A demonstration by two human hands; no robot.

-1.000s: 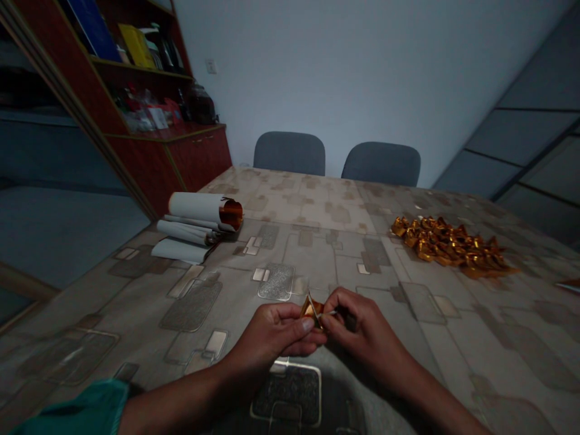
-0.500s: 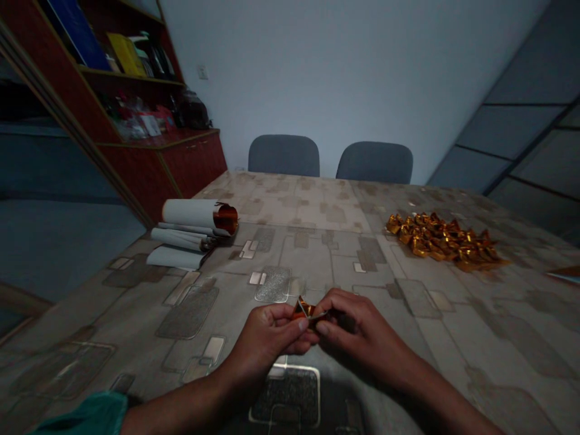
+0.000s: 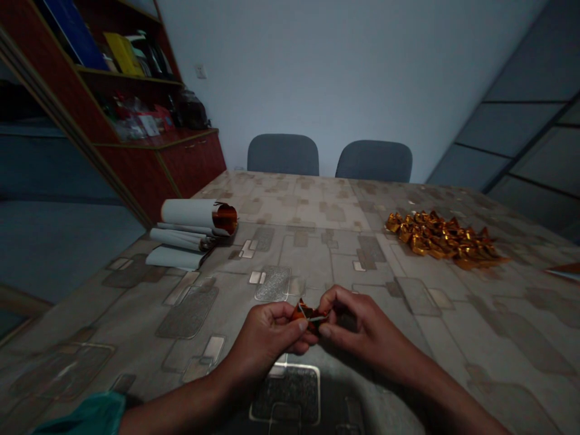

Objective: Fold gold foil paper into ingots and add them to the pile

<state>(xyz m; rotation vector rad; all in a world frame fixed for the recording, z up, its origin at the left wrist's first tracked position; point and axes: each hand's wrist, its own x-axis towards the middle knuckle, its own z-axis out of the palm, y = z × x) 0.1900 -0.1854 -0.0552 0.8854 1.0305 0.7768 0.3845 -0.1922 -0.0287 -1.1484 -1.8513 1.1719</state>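
Observation:
A small folded piece of gold foil paper (image 3: 310, 312) is held between my two hands above the near part of the table. My left hand (image 3: 276, 329) pinches its left side, thumb in front and fingers behind and beneath. On the other side my right hand (image 3: 351, 317) grips the right edge between thumb and forefinger. The paper has a pointed tip standing up at the left and pale edges showing. My fingers hide much of its underside. At the right of the table lies a cluster of several folded gold paper pieces (image 3: 446, 238).
Rolled sheets (image 3: 188, 212), white outside and copper-gold inside, lie at the table's left. A flat orange sheet (image 3: 566, 270) shows at the right edge. Two grey chairs (image 3: 283, 155) stand behind the patterned tablecloth (image 3: 312, 241). A red-brown cabinet (image 3: 194, 160) is at back left.
My right thumb and forefinger have shifted slightly outward to the right along the folded paper, showing more of its right edge. My left hand keeps nearly the same hold.

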